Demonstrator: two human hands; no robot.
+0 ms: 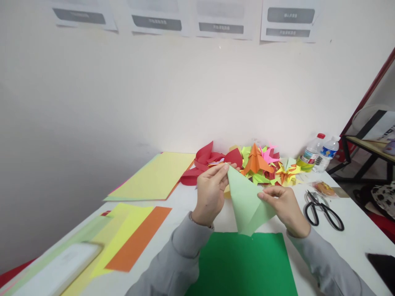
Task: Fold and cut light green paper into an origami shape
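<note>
A pale green folded paper (247, 203), shaped like a pointed triangle, is held up above the white table (354, 238). My left hand (211, 191) pinches its top tip between thumb and fingers. My right hand (285, 207) grips its right corner with closed fingers. Just below the hands lies a dark green sheet (243, 263) flat on the table.
A heap of folded paper shapes (256, 164) in red, orange, yellow and pink lies by the wall. A stack of yellow sheets (157, 176) and yellow and orange sheets (132, 234) lie left. Black scissors (322, 209) and two water bottles (321, 152) stand right.
</note>
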